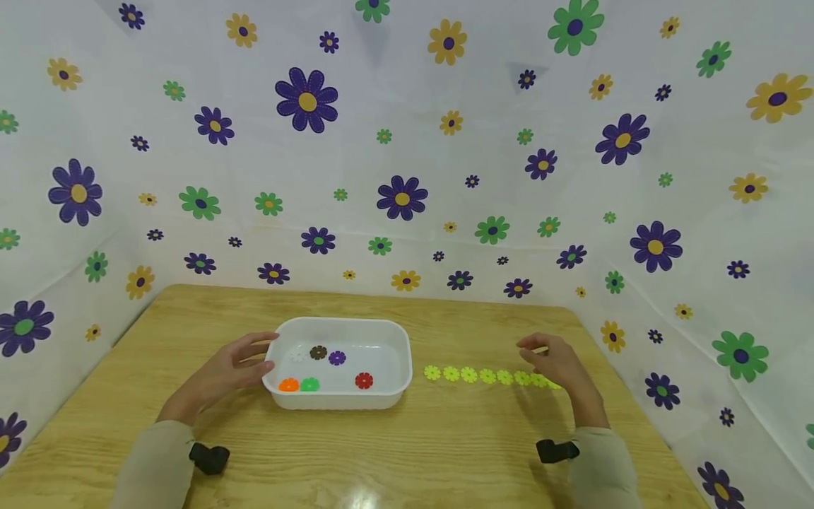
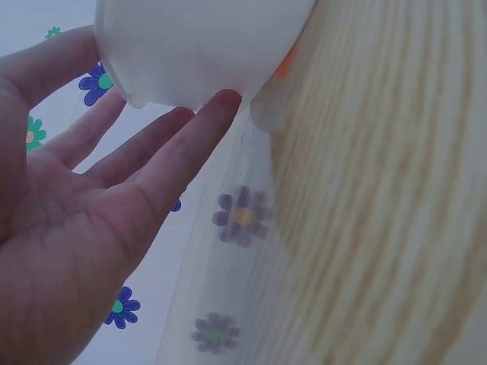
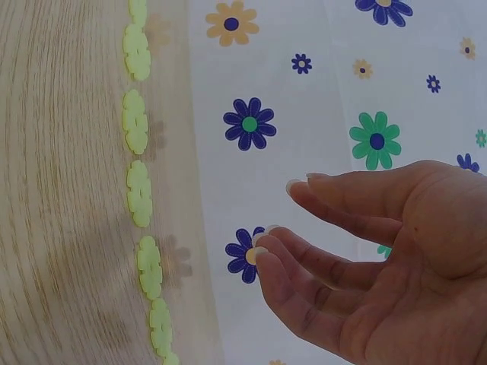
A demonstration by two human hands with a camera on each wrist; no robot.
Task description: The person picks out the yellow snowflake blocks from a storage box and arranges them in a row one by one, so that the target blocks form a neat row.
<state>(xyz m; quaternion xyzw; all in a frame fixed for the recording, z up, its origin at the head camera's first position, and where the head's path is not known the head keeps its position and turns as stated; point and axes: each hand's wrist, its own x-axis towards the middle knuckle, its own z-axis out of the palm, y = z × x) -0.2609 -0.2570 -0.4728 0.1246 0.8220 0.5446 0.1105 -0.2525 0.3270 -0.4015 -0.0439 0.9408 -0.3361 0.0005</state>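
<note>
A white plastic tray (image 1: 343, 401) stands on the table, holding several flower-shaped discs: a clear-white disc (image 1: 298, 354), a brown disc (image 1: 319, 352), a purple disc (image 1: 337, 358), an orange disc (image 1: 289, 384), a green disc (image 1: 309, 384) and a red disc (image 1: 364, 380). Against the tray's left end rests my left hand (image 1: 232, 364), its extended fingers touching the outer wall in the left wrist view. My right hand (image 1: 555, 357) hovers over the right part of a row of yellow-green flower discs (image 1: 487, 376). Its fingers are loosely bent, with nothing between them.
The wooden table (image 1: 407, 452) meets white flower-printed sheets (image 1: 356, 162) at its back and sides. Black straps with small devices (image 1: 210, 459) sit on both wrists.
</note>
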